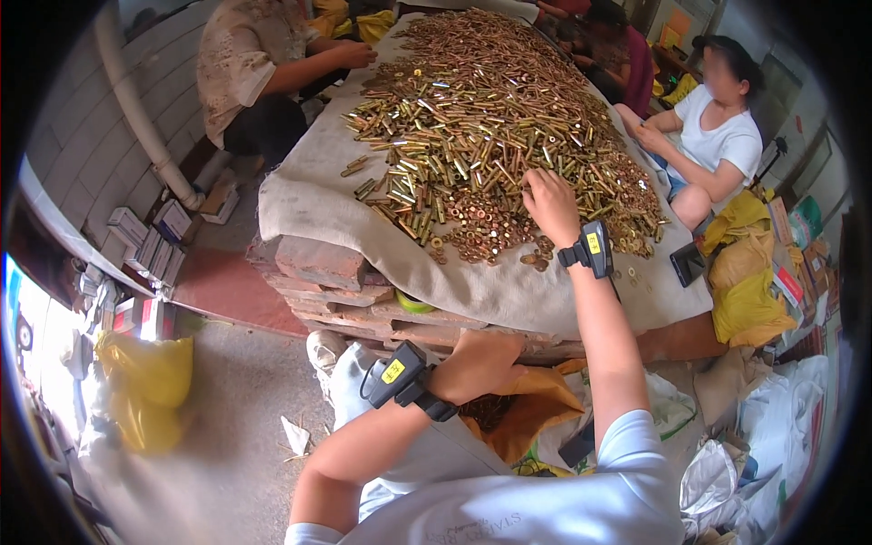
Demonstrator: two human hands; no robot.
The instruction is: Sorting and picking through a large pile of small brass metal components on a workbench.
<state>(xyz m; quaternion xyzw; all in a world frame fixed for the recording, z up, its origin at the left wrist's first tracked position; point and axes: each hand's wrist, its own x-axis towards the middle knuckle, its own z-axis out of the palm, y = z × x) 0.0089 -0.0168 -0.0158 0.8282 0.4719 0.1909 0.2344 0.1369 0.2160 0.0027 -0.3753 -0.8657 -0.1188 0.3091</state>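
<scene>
My right hand (550, 203) reaches into a large pile of brass-coloured metal tubes and rods (454, 163) on a cloth-covered table. Its fingers curl down at the pile's near part; any small piece between them is too small to make out. Just in front of that hand lies a heap of small nuts and rings (495, 227), with several flat washers (538, 260) below the wrist. My left hand (481, 365) hovers, blurred, by the table's near edge over an open orange bag (536, 409). Metal pieces show inside the bag. The left fingers are smeared by motion. Both wrists wear black devices.
A beige cloth (318, 195) drapes over stacked bricks (318, 263). Other people sit along both sides of the table. A dark phone (688, 264) lies at the right corner. Yellow sacks (749, 282) stand at right, a yellow bag (145, 391) at left, small boxes (154, 245) by the wall.
</scene>
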